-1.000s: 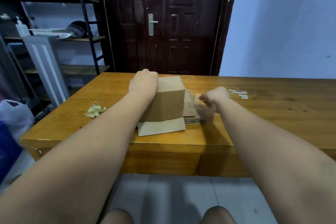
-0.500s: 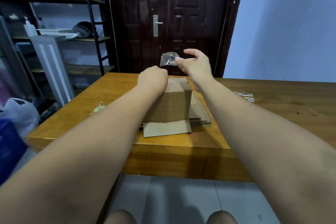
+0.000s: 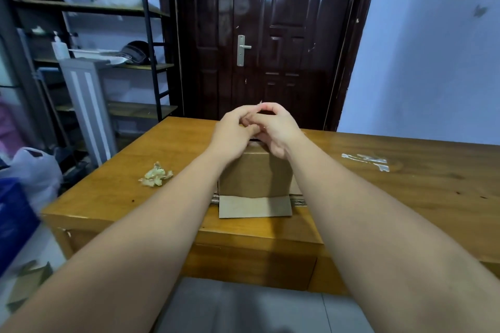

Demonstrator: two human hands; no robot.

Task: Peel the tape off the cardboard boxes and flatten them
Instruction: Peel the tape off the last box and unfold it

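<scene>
A brown cardboard box [image 3: 255, 174] stands upright on the wooden table [image 3: 405, 197], with one flap lying flat toward me. My left hand [image 3: 232, 134] and my right hand [image 3: 273, 128] are raised together just above the box's far top edge, fingers curled and touching each other. A small bit of clear tape [image 3: 260, 102] pokes up between the fingertips; the rest of it is hidden inside the hands. Flattened cardboard [image 3: 297, 199] lies under and to the right of the box, mostly hidden by my right forearm.
A crumpled wad of tape [image 3: 156, 174] lies on the table to the left of the box. Clear tape strips [image 3: 365, 161] stick to the table on the right. A metal shelf [image 3: 108, 62] and a white bag [image 3: 32, 170] stand at the left, a dark door behind.
My right hand, which lifted a clear piece of tape off the box, has come in to meet my left hand. My left hand has risen off the box top. The tape is now bunched between both hands.
</scene>
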